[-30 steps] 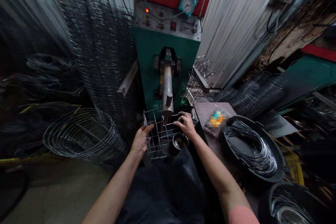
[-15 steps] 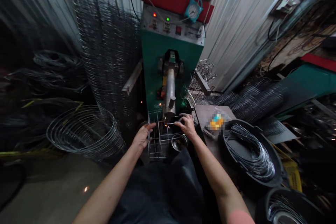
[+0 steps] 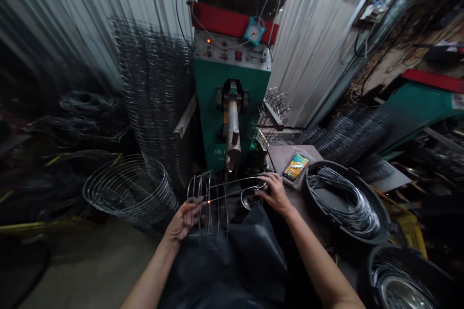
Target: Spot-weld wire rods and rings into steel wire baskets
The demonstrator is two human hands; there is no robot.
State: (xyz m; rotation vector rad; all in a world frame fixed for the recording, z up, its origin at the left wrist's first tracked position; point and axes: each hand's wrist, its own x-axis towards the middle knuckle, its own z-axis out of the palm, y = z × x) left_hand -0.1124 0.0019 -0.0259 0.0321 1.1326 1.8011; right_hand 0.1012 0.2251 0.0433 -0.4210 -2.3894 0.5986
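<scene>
Both my hands hold a wire frame (image 3: 209, 188) made of thin bent metal rods, just below and in front of the spot welder's electrode arm (image 3: 232, 140). My left hand (image 3: 184, 219) is closed on its left side, near a small orange glowing spot on a wire. Toward the right end, my right hand (image 3: 274, 192) pinches the long wires between thumb and fingers. The frame is tilted and apart from the electrode tip. A small round metal bowl (image 3: 250, 198) sits under the wires beside my right hand. My lap in dark cloth hides part of the frame's lower edge.
The green welding machine (image 3: 210, 77) stands ahead. A tall stack of wire rings (image 3: 152, 87) and a round wire basket (image 3: 128, 193) are at left. On the right are a phone (image 3: 296, 166), a black tub (image 3: 384, 231) of cut wires and a second tub below it.
The wire frame has come away from the electrode, down toward my lap, and tilted. My hands have moved apart. The sparks at the tip are gone, and the machine's green light is off.
</scene>
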